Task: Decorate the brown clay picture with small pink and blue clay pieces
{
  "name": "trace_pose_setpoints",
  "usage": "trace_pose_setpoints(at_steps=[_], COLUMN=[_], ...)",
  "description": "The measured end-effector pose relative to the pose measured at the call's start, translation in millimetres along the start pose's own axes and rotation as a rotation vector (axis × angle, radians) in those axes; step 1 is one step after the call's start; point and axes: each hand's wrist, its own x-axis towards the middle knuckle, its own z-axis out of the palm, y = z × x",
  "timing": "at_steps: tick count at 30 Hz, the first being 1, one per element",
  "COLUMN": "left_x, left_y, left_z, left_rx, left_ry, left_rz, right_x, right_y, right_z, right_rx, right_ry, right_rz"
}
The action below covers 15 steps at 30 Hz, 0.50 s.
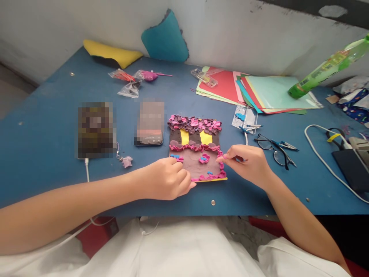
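Observation:
A small board covered in modelling clay [191, 167] lies on the blue table. Its top carries dark purple and pink clay petals [198, 125], above brown and yellow stripes. On the mauve lower half sit pink clay flowers [204, 158] with blue bits, framed by a ruffled pink border. My left hand [170, 179] rests over the board's lower left corner, fingers curled; whatever is under them is hidden. At the right border, my right hand [249, 165] pinches a small pink clay piece [225, 156] between thumb and forefinger.
Left of the board are a phone [150, 123], a blurred device [95, 130] and a pink charm [127, 161]. Glasses [272, 148], compasses and a cable lie right. Coloured paper [225, 86], a green bottle [328, 67] and bagged clay [147, 75] are behind.

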Motion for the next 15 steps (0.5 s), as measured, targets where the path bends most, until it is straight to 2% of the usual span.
trace_pose_setpoints(at_steps=[3,6,10,12,15], left_x=[0.2,0.4,0.5,0.4,0.2], left_y=[0.2,0.6,0.7,0.4,0.1], left_z=[0.1,-0.3,-1.3,-1.5,-1.1], left_rx=[0.001,-0.002,-0.005,-0.005,-0.003], left_ry=[0.002,-0.003,-0.008,-0.010,-0.007], left_rz=[0.000,0.001,0.000,0.002,0.005], right_x=[-1.0,-0.9,2.1,4.1,6.0], right_y=[0.3,0.3,2.6,5.3,9.3], right_z=[-0.3,-0.7,-2.6,-3.6,-3.8], right_rx=[-0.001,-0.011,0.039,0.101,0.171], right_ry=[0.000,0.056,0.127,0.100,0.021], right_rz=[0.023,0.064,0.211,0.268,0.262])
